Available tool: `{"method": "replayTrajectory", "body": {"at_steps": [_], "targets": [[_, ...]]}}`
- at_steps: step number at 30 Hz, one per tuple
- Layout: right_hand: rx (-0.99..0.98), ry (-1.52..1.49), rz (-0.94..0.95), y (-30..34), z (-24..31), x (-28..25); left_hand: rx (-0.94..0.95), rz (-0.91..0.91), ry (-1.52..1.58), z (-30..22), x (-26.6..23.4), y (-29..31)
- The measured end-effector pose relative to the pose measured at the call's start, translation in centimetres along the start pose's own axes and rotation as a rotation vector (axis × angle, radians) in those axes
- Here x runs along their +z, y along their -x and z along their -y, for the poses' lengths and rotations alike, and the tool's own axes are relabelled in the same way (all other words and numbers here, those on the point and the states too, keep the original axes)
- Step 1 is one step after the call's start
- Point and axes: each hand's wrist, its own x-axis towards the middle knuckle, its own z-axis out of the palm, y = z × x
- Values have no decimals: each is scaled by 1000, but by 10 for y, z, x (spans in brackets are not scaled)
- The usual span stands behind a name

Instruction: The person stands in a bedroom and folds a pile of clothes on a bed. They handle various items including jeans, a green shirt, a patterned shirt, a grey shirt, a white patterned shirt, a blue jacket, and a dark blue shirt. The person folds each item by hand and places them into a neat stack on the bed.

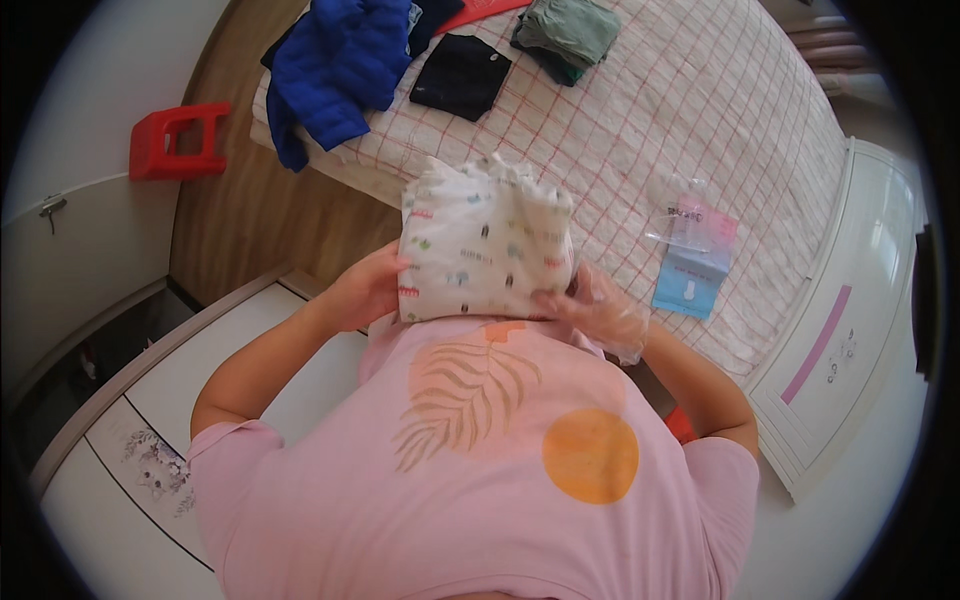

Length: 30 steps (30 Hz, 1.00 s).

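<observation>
Held against the front of my pink shirt is a folded white cloth (485, 245) printed with small coloured figures; its far edge is gathered into ruffles. My left hand (368, 288) grips its left side, the fingers partly behind it. At the lower right corner, my right hand (597, 308) closes on the same cloth, its fingertips on the front. Clear plastic wraps my right hand and wrist; whether it is a glove or a bag, I cannot tell. Right of the cloth, on the bed, lies a pink and blue printed card (697, 262) with clear plastic packaging (683, 212) over its far end.
The bed (620, 150) has a white cover with red checks. On its far side lie a blue jacket (335, 70), folded black clothing (461, 77) and folded grey-green clothing (570, 32). A red plastic stool (180, 142) stands at left. White cabinets (140, 470) flank my left side.
</observation>
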Motion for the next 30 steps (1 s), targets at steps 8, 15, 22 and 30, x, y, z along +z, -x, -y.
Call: {"method": "replayTrajectory", "body": {"at_steps": [8, 15, 22, 30], "targets": [[398, -276, -150, -25, 21, 2, -72, -165, -142, 10, -21, -18], [300, -168, -119, -37, -48, -28, -17, -197, -140, 7, -23, -17], [103, 325, -3, -54, -70, -37, -221, -550, -767, -1, -22, -29], [556, -726, 165, -75, -26, -35, 468, 83, -1719, 0, 24, -65]]}}
